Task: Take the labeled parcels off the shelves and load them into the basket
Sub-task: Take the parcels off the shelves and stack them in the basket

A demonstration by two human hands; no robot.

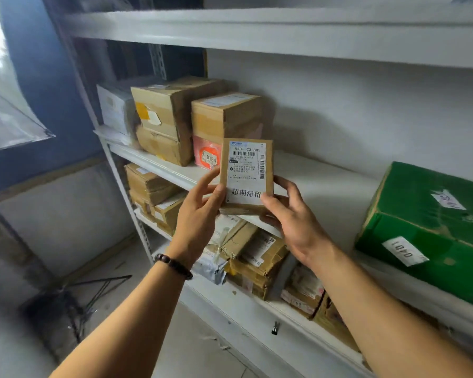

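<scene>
Two hands, one item. Report the grip. (CHECKER)

Left hand point(200, 211) pinches the small parcel point(246, 173) at its lower left corner: thumb on the front face, fingers curled round the left edge. Right hand point(292, 222) pinches the lower right corner the same way, thumb in front, fingers behind. A dark bead bracelet point(173, 266) sits on the left wrist. (OPERATOR)

Position and attitude of the parcel? (CHECKER)

Held upright in the air, clear of the boards, in front of the middle shelf point(325, 186). Its white label point(247, 162) faces the camera (top line reads "530- C3 885"; four large characters run along the bottom, the last partly under the right thumb). (OPERATOR)

Surroundings, working outward. (CHECKER)

Behind the parcel, on the middle shelf: a pink parcel point(206, 155) marked "0164", with a brown carton point(224, 115) stacked on it. Left of these stands a larger taped carton point(161, 121), then a white-wrapped package point(115, 107) at the shelf end. To the right, well apart, a green box point(426, 222) with a tag reading "0401" lies on the same shelf. Below the hands, the lower shelf point(230, 309) holds crushed brown cartons point(260, 257) packed side by side. One more shelf board point(257, 31) spans overhead. (OPERATOR)
</scene>
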